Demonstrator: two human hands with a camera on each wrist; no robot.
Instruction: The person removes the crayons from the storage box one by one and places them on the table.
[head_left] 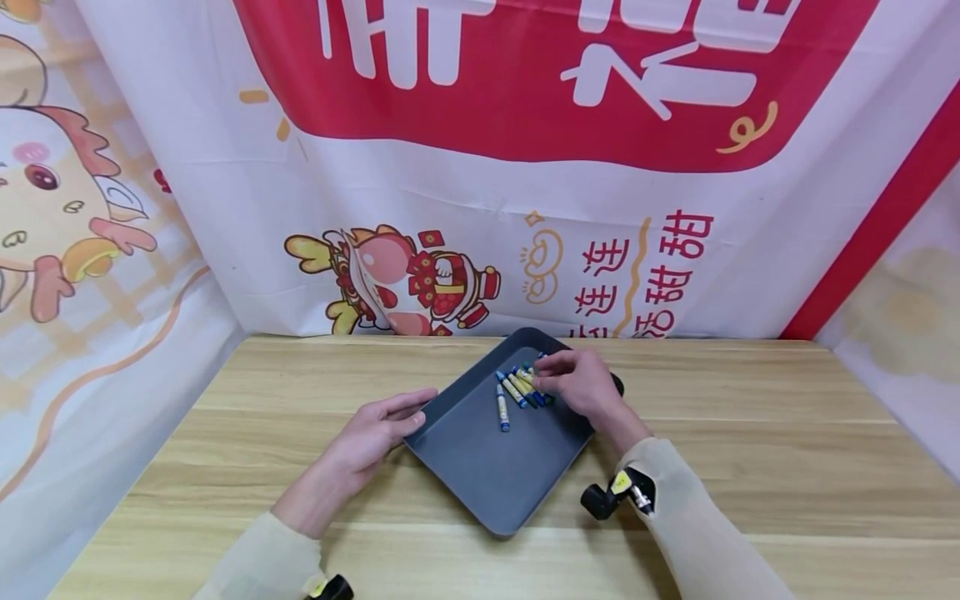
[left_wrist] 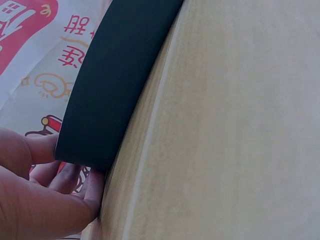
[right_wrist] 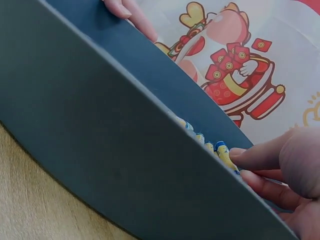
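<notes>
A dark grey tray lies turned cornerwise on the wooden table. Several blue-and-yellow batteries lie in its far part. My right hand reaches into the tray, its fingertips on the batteries at the far right of the group; the right wrist view shows fingers touching a battery behind the tray wall. My left hand rests at the tray's left rim with fingers straight; the left wrist view shows its fingertips against the tray's outer wall.
Printed red-and-white banners close off the back and both sides of the table. Small black cameras sit on both wrists. Bare tabletop spreads to the left and right of the tray.
</notes>
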